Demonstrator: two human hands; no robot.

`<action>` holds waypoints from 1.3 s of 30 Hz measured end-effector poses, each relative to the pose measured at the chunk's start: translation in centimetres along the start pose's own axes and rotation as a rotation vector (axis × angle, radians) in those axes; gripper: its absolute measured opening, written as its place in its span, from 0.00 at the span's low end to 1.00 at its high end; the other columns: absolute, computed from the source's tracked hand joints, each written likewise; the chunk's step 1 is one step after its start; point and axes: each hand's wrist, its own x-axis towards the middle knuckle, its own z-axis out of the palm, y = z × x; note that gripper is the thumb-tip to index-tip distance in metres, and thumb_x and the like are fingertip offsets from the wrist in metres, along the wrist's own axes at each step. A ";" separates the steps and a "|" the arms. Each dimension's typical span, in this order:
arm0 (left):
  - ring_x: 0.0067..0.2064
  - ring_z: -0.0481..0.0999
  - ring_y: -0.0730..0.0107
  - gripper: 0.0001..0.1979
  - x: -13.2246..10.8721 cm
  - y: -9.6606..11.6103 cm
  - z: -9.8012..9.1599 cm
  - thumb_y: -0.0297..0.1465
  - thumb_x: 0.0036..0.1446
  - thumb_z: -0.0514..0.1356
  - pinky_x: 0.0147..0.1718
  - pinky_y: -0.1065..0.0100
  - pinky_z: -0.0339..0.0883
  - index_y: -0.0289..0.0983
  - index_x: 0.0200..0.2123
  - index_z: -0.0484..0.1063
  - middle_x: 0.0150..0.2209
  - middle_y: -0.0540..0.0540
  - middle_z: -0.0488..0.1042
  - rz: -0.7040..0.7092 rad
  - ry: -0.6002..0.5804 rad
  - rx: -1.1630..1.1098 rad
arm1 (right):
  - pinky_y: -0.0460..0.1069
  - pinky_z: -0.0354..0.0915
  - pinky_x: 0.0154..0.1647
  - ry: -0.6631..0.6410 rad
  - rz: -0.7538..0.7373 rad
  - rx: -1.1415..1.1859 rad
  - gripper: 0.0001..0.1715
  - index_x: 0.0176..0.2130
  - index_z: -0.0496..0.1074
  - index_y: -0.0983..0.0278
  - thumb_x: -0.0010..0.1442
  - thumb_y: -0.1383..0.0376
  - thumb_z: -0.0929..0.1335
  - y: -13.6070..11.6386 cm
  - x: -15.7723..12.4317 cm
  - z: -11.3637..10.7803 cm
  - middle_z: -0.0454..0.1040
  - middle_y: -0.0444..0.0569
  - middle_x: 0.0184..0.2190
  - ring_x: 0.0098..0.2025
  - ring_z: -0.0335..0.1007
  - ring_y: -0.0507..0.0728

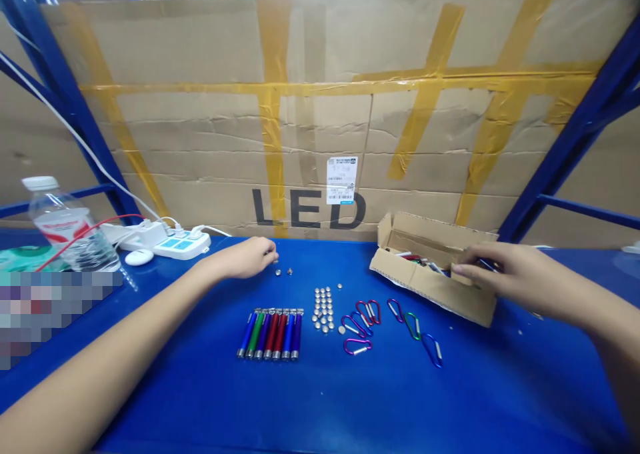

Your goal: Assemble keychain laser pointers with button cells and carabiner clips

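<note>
My left hand (256,257) is low over the back of the blue table, its fingers curled and pinched together. A tiny silver piece shows at its fingertips, and two small round silver pieces (279,273) lie just in front. My right hand (485,265) reaches over the right end of an open cardboard box (425,287), fingers bent; a dark bluish bit shows among them, too unclear to name. Inside the box are several pen-like coloured items (413,257). Nearer me lie a row of coloured metal penlights (273,334), rows of silver button-like pieces (323,307) and several coloured carabiners (357,346).
A large taped carton (225,141) marked LED walls off the back. On the left stand a power strip (183,244) with cables, a round white object (139,258) and a water bottle (75,227). Blue metal posts (575,134) rise at both sides.
</note>
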 end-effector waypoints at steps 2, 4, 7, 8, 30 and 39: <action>0.37 0.76 0.61 0.16 -0.3 -1.2 1.1 0.37 0.63 0.48 0.34 0.66 0.63 0.37 0.33 0.72 0.37 0.41 0.78 0.000 -0.002 0.044 | 0.53 0.62 0.37 0.061 -0.109 0.017 0.16 0.35 0.76 0.60 0.64 0.55 0.64 -2.6 0.2 -0.1 0.77 0.56 0.36 0.37 0.71 0.60; 0.38 0.77 0.57 0.17 -0.4 -1.6 2.0 0.36 0.63 0.47 0.35 0.63 0.64 0.36 0.34 0.72 0.38 0.37 0.77 -0.028 -0.004 0.134 | 0.51 0.63 0.38 0.037 -0.237 0.040 0.17 0.35 0.75 0.60 0.65 0.55 0.62 -5.8 0.7 0.6 0.77 0.53 0.36 0.37 0.71 0.59; 0.39 0.78 0.50 0.17 -0.6 -1.5 3.3 0.34 0.63 0.45 0.35 0.59 0.66 0.33 0.38 0.72 0.39 0.32 0.77 -0.112 0.007 0.231 | 0.50 0.63 0.39 -0.081 -0.401 0.038 0.16 0.34 0.74 0.62 0.66 0.59 0.61 -10.3 2.2 2.9 0.77 0.50 0.35 0.37 0.71 0.57; 0.40 0.78 0.48 0.17 -0.6 -1.4 3.7 0.34 0.63 0.45 0.35 0.58 0.66 0.32 0.40 0.71 0.40 0.31 0.76 -0.145 0.018 0.234 | 0.50 0.63 0.39 -0.120 -0.439 0.023 0.15 0.33 0.74 0.62 0.66 0.61 0.61 -11.4 2.9 3.9 0.77 0.49 0.35 0.37 0.71 0.56; 0.44 0.78 0.59 0.09 -0.7 -0.2 3.6 0.31 0.53 0.59 0.41 0.66 0.67 0.36 0.36 0.76 0.42 0.40 0.79 -0.260 0.103 -0.161 | 0.49 0.65 0.42 -0.047 -0.287 0.174 0.15 0.50 0.68 0.62 0.64 0.69 0.62 -11.2 5.3 10.8 0.76 0.51 0.44 0.42 0.72 0.55; 0.33 0.77 0.66 0.11 -0.8 -1.2 2.9 0.35 0.54 0.54 0.31 0.69 0.65 0.37 0.31 0.75 0.32 0.44 0.80 -0.301 0.158 -0.314 | 0.46 0.60 0.33 -0.051 -0.244 0.190 0.15 0.44 0.68 0.63 0.60 0.73 0.58 -11.6 4.6 10.2 0.76 0.48 0.37 0.34 0.70 0.54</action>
